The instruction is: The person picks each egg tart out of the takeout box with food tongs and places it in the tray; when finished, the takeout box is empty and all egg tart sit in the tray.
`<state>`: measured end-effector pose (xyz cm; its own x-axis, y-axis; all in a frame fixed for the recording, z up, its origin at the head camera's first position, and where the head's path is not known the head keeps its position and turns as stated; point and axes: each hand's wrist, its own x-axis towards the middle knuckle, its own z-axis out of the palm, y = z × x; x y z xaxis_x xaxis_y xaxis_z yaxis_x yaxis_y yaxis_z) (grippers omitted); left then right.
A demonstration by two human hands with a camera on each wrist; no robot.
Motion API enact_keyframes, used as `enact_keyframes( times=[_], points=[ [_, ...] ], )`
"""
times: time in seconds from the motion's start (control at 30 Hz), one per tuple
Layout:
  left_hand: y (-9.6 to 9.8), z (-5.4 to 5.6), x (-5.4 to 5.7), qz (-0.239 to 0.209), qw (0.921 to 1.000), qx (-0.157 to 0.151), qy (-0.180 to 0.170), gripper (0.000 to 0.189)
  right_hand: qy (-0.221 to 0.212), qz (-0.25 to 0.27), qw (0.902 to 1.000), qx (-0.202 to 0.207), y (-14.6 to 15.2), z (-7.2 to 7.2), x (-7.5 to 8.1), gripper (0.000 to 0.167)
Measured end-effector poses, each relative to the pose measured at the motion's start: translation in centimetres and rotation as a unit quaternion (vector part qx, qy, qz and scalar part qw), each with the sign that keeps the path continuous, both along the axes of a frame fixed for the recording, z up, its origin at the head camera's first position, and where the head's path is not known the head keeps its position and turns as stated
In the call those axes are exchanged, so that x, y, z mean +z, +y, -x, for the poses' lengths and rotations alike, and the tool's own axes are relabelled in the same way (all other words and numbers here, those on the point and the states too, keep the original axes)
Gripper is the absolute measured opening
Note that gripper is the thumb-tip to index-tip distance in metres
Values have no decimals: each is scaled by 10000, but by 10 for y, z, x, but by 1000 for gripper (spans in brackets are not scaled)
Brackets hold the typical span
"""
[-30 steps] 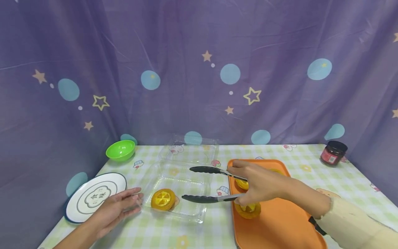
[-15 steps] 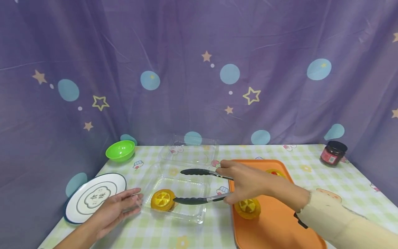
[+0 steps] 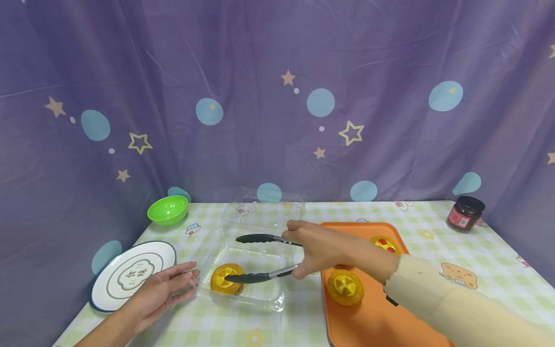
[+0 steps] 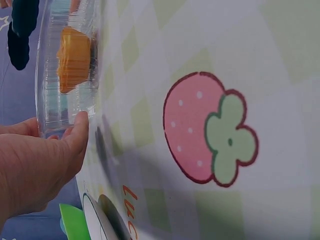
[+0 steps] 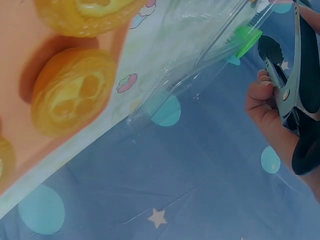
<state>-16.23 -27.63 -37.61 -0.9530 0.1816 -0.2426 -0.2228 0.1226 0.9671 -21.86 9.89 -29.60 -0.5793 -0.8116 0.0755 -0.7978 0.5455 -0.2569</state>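
My left hand (image 3: 162,291) touches the left end of a clear plastic clamshell box (image 3: 264,304), fingers extended along its wall. The box's lid lies folded back. A round golden tart (image 3: 220,284) sits in the box's left part. My right hand (image 3: 323,246) grips black-tipped metal tongs (image 3: 277,273), also seen in the right wrist view, where the tongs (image 5: 286,95) show their hinge. The tongs' arms are spread over the box with nothing between the tips. From above, the lower tip overlaps the tart; contact cannot be told.
An orange tray (image 3: 383,308) on the right bears several tarts, including a bare-topped one (image 3: 345,287) and one with red dots (image 3: 385,245). A white plate (image 3: 108,289) and green bowl (image 3: 168,210) stand left. A dark-lidded jar (image 3: 465,213) is far right.
My right hand has moved left from above the tray, carrying the spread tongs over the box. Tarts on the tray come into fuller view. The left hand stays in place.
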Motion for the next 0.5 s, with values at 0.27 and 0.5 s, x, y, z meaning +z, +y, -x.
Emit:
enact_keyframes(
  times=[0.27, 0.5],
  points=[
    [0, 0, 0, -30, 10000, -26, 0, 67, 505, -113, 9978, 404, -21, 7, -5, 45],
    [0, 0, -1, -30, 10000, -14, 23, 66, 545, -569, 9967, 179, -35, 9, -10, 45]
  ],
)
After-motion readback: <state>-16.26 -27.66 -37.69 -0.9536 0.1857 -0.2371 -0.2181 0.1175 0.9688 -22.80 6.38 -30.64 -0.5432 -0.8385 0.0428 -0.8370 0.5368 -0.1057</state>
